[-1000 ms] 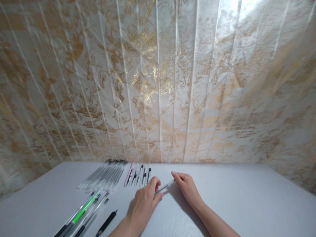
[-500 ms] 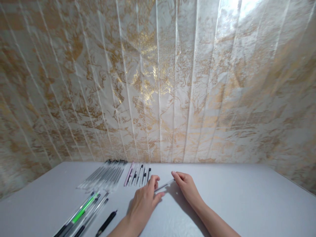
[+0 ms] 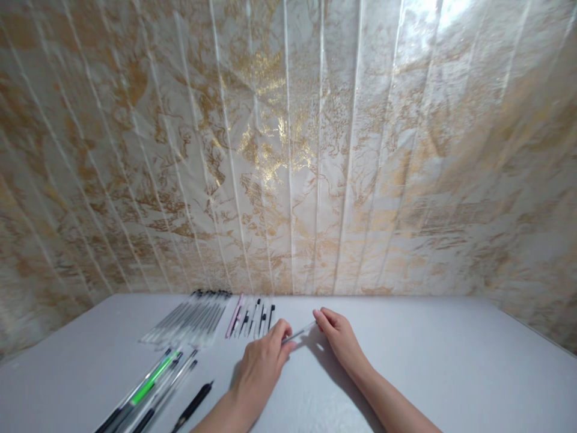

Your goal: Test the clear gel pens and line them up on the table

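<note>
A thin, clear-grey pen refill (image 3: 299, 333) is held slantwise above the table between my two hands. My left hand (image 3: 267, 356) pinches its lower left end between thumb and fingers. My right hand (image 3: 336, 331) is closed on the upper right end, where a small dark part shows at the fingertips. Just beyond my left hand lies a short row of pen parts (image 3: 255, 317), with black, white and clear pieces and a pink pen (image 3: 234, 316) at its left. A black pen (image 3: 193, 406) rests to the left of my left forearm.
A row of grey refills in clear sleeves (image 3: 189, 322) lies at the back left. In front of it are several clear pens with black ends (image 3: 169, 391) and a bright green pen (image 3: 151, 382). Behind the white table (image 3: 433, 355) hangs a gold-patterned curtain (image 3: 288, 150).
My left thumb has closed up against the fingers and now grips the refill's lower end. My right hand has stayed nearly in place, holding the other end.
</note>
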Demonstrator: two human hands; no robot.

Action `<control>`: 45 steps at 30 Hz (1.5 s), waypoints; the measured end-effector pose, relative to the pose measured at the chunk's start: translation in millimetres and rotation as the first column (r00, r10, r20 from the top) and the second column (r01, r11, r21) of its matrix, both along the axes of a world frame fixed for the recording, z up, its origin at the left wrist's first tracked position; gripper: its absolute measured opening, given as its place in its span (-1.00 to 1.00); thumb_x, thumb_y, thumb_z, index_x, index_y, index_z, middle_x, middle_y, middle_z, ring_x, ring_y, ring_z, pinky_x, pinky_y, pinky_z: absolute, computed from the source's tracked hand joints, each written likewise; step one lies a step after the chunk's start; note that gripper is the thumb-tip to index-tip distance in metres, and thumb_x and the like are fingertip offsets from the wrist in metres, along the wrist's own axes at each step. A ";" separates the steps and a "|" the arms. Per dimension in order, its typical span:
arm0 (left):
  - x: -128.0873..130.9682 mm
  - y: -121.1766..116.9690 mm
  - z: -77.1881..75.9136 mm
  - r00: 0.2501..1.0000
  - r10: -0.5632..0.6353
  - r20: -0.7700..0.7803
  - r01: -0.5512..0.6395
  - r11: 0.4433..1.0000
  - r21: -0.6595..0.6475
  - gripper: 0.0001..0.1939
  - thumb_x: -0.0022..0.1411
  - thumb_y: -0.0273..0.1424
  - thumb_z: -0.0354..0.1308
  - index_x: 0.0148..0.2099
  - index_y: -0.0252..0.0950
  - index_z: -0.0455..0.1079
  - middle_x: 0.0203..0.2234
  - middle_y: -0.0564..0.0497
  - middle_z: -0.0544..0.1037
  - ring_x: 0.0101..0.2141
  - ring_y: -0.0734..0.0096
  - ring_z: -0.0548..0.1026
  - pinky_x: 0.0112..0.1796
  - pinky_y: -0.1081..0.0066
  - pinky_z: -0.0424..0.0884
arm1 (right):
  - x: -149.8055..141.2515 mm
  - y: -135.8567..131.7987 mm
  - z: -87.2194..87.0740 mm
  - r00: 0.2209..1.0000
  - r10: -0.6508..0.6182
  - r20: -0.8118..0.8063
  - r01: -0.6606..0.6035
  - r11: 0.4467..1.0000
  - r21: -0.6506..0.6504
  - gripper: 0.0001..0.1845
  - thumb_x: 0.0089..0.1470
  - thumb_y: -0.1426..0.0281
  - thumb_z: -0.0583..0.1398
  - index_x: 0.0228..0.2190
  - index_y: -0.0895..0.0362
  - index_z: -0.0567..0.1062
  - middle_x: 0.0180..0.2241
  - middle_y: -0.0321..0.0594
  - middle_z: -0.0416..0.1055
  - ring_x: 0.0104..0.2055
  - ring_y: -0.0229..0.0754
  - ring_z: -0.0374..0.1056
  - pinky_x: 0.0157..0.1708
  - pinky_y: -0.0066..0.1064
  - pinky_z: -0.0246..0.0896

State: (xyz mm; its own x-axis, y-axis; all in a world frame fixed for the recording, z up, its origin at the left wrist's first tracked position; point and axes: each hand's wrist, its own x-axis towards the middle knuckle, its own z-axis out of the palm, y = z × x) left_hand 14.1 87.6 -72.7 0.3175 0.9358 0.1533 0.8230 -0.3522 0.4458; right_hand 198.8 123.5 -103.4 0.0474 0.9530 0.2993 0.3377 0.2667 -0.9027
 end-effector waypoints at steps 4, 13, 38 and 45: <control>1.6 1.4 -0.6 0.993 0.003 -0.119 -0.004 1.000 -0.010 -0.82 0.39 -0.38 -0.14 -0.23 -0.18 0.26 -0.37 0.07 0.56 -0.35 0.32 0.54 -0.38 0.46 0.23 | -1.3 -1.4 0.6 0.999 0.020 -0.029 -0.019 1.000 0.018 -0.51 0.08 -0.02 0.02 -0.63 0.07 0.14 -0.63 -0.43 0.00 -0.53 -0.27 -0.03 -0.50 -0.44 -0.08; 1.7 1.1 0.3 0.995 -0.069 0.075 0.077 0.991 -0.108 -0.80 0.37 -0.43 -0.21 -0.24 -0.22 0.22 -0.52 0.08 0.43 -0.47 0.39 0.41 -0.42 0.48 0.16 | -2.9 -2.0 -1.7 0.998 0.010 -0.056 -0.006 0.997 0.075 -0.57 0.13 0.00 0.01 -0.56 0.06 0.18 -0.59 -0.41 0.03 -0.50 -0.24 0.00 -0.47 -0.43 -0.03; -19.5 23.1 -1.3 0.631 0.126 0.765 0.501 0.687 -0.526 -0.49 0.08 0.11 0.08 -0.26 -0.28 0.25 -0.73 0.35 0.05 -0.74 0.69 -0.15 -0.70 0.55 -0.22 | 4.5 2.9 9.5 0.637 0.067 -0.768 -0.244 0.962 -0.119 -0.67 -0.17 0.19 0.33 -0.45 0.11 0.37 -0.55 -0.37 0.23 -0.58 -0.34 0.06 -0.62 -0.52 -0.05; -10.4 21.8 -9.8 0.692 0.080 0.718 0.396 0.789 -0.469 -0.56 0.16 0.03 0.01 -0.21 -0.28 0.25 -0.74 0.34 0.09 -0.76 0.67 -0.11 -0.69 0.54 -0.19 | -7.8 -6.9 8.7 0.644 0.073 -0.761 -0.388 0.889 -0.244 -0.54 -0.15 0.11 0.35 -0.31 0.18 0.46 -0.58 -0.45 0.15 -0.66 -0.48 -0.24 -0.69 -0.58 -0.45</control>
